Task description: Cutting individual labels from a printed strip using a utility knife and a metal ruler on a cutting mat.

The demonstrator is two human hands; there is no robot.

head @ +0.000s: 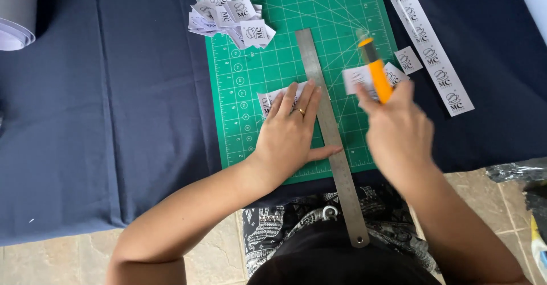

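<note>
From the head camera, the left hand [289,131] lies flat, fingers spread, pressing a paper strip [272,98] against the left edge of the steel ruler [330,131] on the green mat [250,80]. Right of the ruler, the blurred right hand [396,131] grips an orange knife [376,74] over cut labels [358,80]. A label pile [231,16] sits up-left of the ruler, a long strip [427,40] far right

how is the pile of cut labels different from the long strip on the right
The pile is many small loose squares heaped on the green mat; the strip is one uncut length lying flat on the dark cloth. The pile is jumbled, the strip straight. Both are white paper printed with the same repeated mark.
</note>
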